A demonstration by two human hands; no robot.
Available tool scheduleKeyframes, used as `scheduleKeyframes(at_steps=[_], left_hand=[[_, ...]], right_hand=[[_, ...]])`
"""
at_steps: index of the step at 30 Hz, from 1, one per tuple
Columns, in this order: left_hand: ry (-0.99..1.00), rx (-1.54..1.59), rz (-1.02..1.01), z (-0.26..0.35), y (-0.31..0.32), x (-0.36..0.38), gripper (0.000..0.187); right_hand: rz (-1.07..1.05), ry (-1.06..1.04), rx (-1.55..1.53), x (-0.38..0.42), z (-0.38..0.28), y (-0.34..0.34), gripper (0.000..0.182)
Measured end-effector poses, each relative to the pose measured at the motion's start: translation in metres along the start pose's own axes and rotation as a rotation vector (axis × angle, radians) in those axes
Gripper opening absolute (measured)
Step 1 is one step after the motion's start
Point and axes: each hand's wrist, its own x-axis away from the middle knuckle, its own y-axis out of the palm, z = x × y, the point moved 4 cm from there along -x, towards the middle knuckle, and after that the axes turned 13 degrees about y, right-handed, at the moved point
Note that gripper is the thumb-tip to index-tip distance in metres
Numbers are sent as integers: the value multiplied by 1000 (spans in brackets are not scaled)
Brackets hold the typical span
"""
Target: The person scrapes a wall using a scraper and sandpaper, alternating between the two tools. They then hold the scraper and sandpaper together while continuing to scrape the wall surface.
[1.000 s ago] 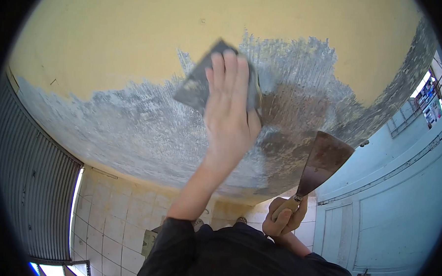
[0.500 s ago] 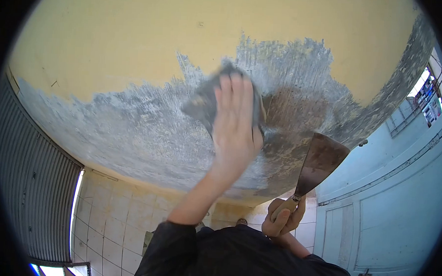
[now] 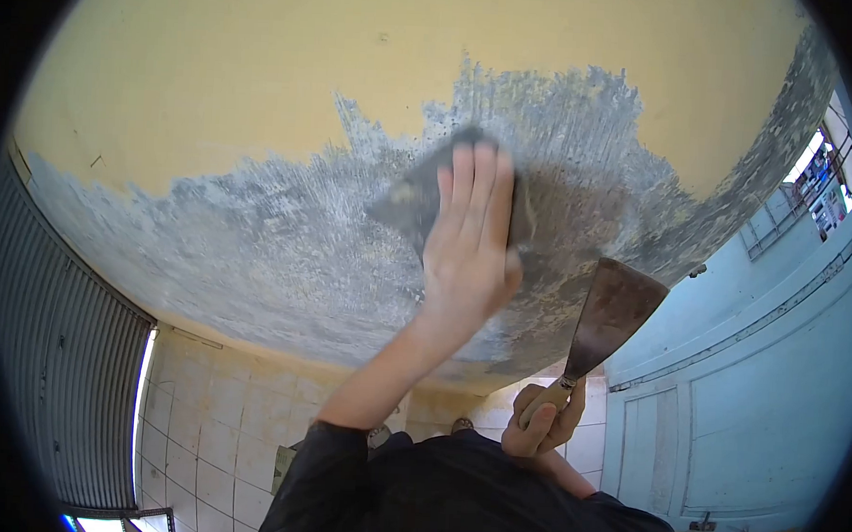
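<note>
My left hand (image 3: 471,249) lies with its fingers together over a dark grey sheet of sandpaper (image 3: 408,201), pressing it against the wall. The sheet is blurred by motion, and its corners stick out around my fingers. Beneath it the wall's scraped patch (image 3: 285,222) shows rough grey and white, with ragged edges against the yellow paint (image 3: 244,68). Lower right, my right hand (image 3: 545,421) is closed around the pale handle of a putty knife (image 3: 616,312). Its wide, stained blade points up, apart from the sandpaper.
A light blue door (image 3: 772,405) stands on the right, and a grey ribbed shutter (image 3: 71,346) on the left. White floor tiles (image 3: 209,437) lie below the wall. Through an opening at the upper right, various items (image 3: 820,179) are visible.
My left hand has slid the sandpaper a little to the right across the scraped patch. My right hand keeps the putty knife in nearly the same place.
</note>
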Motion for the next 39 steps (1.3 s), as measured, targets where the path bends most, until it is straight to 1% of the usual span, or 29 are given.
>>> scheduleKeyframes(at_steps=[1, 2, 4, 5, 6, 7, 8, 11, 13, 14, 16, 17, 19, 21, 23, 24, 25, 26, 27, 28, 29, 31, 33, 34, 35, 36, 38, 39], left_hand=[[57, -39, 18, -2, -4, -17, 78], [50, -40, 14, -4, -4, -18, 78], [98, -84, 59, -3, -5, -22, 74], [104, -82, 61, 1, -2, -7, 74], [45, -36, 16, 5, 5, 23, 74], [-17, 13, -33, 8, 7, 34, 73], [-9, 18, -32, 5, 10, 35, 73], [-24, 62, 14, -4, -1, 4, 75], [129, -73, 43, -13, -13, -21, 76], [129, -72, 46, -9, -12, -15, 76], [23, -29, -32, -2, -5, 15, 74], [34, -27, -31, 3, 2, 33, 74], [-35, 39, -78, 11, 18, 67, 74], [-23, 57, -63, 9, 9, 41, 74], [0, 67, -44, -6, -1, 2, 74], [57, -16, -3, -15, -10, -14, 74], [117, -102, 39, -19, -16, -21, 73], [111, -104, 38, -16, -15, -13, 73], [49, -81, 30, -13, -12, 2, 72], [-5, -58, 23, -11, -8, 17, 71], [2, -58, 23, -6, -4, 37, 71], [-95, -40, -10, -4, 8, 69, 66], [-68, -50, 19, -7, -6, 35, 63], [-28, -65, 52, -14, -16, 9, 61], [7, -101, 84, -22, -26, -12, 62], [7, -105, 82, -21, -27, -14, 62], [-19, -104, 124, -18, -24, -19, 68], [-45, -80, 62, -8, -19, -4, 70]], right_hand=[[-15, -16, 68, 1, 0, -2, 53], [-31, -33, 135, 2, -1, -2, 61], [-33, -71, 117, -2, -2, -2, 61], [-26, -114, 98, -3, -3, -1, 61], [-21, -121, 97, -6, -5, 0, 61], [-15, -72, 39, -8, -9, 0, 61], [-6, -22, -18, -8, -10, 1, 62], [49, 31, -36, -3, -7, -2, 62], [39, 3, 20, 3, -3, -6, 62], [31, -33, 77, 6, 0, -10, 62], [29, -106, 190, 11, 7, -17, 62], [32, -143, 243, 11, 10, -16, 62], [42, -124, 255, 14, 14, -15, 62], [28, -105, 276, 12, 11, -16, 62], [19, -138, 243, 2, 6, -13, 62], [12, -132, 242, 5, 12, -15, 62], [95, -324, 448, 12, 18, -18, 52], [178, -517, 656, 15, 14, -17, 47], [178, -518, 655, 16, 11, -16, 47], [103, -323, 382, 5, 2, -11, 51], [25, -127, 110, -1, 1, -8, 61], [48, -161, 164, 4, 10, -12, 61], [50, -174, 228, 5, 4, -14, 61], [24, -88, 72, -4, 0, -11, 55], [-2, 2, -84, -10, -2, -8, 50], [-4, 3, -88, -6, 4, -8, 50], [85, -156, 220, 2, 16, -11, 59], [89, -163, 215, -3, 9, -6, 59]])
